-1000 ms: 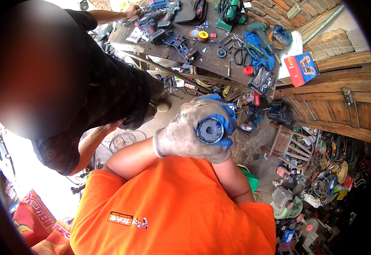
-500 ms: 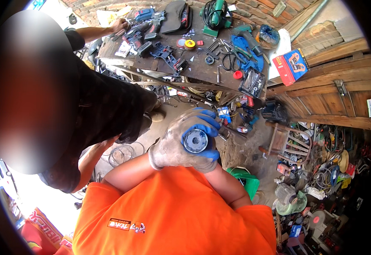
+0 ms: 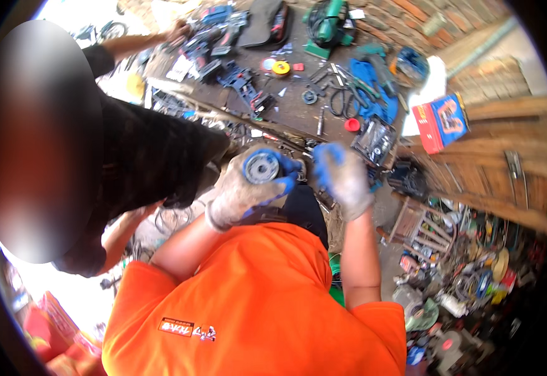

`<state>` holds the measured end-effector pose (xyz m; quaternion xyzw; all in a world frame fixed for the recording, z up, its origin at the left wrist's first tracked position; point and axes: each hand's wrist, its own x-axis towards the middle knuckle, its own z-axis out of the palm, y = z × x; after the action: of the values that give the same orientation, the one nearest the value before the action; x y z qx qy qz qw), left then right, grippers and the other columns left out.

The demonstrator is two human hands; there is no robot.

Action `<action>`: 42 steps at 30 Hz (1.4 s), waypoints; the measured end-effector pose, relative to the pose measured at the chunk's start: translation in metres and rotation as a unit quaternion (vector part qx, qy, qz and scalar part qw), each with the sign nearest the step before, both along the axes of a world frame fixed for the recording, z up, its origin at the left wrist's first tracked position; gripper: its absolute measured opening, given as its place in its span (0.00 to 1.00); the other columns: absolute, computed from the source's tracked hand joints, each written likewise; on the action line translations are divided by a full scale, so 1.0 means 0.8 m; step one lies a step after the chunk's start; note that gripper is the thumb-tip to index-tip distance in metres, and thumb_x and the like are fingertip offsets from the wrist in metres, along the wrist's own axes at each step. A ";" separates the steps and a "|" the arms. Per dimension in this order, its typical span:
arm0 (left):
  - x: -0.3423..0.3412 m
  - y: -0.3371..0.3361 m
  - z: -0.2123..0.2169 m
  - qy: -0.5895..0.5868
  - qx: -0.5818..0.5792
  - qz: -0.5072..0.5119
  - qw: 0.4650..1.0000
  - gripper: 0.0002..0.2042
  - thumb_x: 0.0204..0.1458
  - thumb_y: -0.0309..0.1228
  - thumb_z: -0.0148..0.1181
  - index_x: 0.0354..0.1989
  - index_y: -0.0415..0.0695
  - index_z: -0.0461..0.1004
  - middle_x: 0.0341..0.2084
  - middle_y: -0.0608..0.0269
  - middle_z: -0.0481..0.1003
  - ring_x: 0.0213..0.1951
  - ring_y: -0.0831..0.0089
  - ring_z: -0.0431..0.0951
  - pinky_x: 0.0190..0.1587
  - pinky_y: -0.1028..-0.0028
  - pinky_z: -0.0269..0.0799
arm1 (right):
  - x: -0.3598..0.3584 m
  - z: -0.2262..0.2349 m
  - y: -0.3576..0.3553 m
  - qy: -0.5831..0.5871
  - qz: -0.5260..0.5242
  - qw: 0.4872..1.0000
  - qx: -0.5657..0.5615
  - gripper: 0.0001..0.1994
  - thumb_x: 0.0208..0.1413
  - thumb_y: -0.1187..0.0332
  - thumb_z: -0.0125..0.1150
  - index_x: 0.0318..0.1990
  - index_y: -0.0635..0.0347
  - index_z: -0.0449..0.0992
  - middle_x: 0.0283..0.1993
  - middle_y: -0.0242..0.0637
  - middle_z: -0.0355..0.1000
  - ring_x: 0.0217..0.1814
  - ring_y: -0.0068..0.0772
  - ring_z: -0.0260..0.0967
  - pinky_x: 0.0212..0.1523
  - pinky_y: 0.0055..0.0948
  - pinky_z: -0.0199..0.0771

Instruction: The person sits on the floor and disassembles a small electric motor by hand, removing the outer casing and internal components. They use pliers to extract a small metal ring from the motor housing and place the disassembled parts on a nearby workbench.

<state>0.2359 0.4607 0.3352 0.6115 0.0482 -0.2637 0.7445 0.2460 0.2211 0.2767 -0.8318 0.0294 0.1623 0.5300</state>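
Note:
In front of my chest, my left hand [image 3: 239, 185], in a grey glove with blue palm and fingers, is closed around a round dark metal part [image 3: 262, 167]. Its ringed face points up, with a small hole in the centre. What lies below that face is hidden by the glove. Apart from it, to the right, is my right hand [image 3: 343, 178] in a matching glove, lifted near the bench's front edge and blurred by motion. I cannot make out its fingers or whether anything is in them. Closest to it on the bench is a black tray of small parts [image 3: 375, 139].
The cluttered workbench [image 3: 298, 119] ahead carries scissors [image 3: 343, 102], a yellow tape roll [image 3: 280, 67], a red cap [image 3: 352, 125] and a green power tool [image 3: 328, 28]. A co-worker [image 3: 154, 150] stands close on my left. At right are a wooden chair [image 3: 421, 229] and piled parts.
My right hand has come off the round metal part and moved forward and right. My left hand keeps the part, now further left and a little forward.

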 end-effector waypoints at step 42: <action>0.091 -0.053 0.028 -0.314 0.016 -0.065 0.947 0.21 0.41 0.33 0.78 0.43 0.43 0.77 0.37 0.60 0.80 0.38 0.67 0.82 0.41 0.68 0.78 | 0.192 0.039 -0.165 0.078 -0.001 0.798 0.598 0.13 0.68 0.63 0.52 0.52 0.61 0.75 0.69 0.56 0.63 0.78 0.61 0.49 0.74 0.72 0.42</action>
<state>0.3084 0.4184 0.3576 0.6768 -0.2231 -0.1055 0.6935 0.3995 0.0891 0.3078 -0.3342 -0.0316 0.2115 0.9179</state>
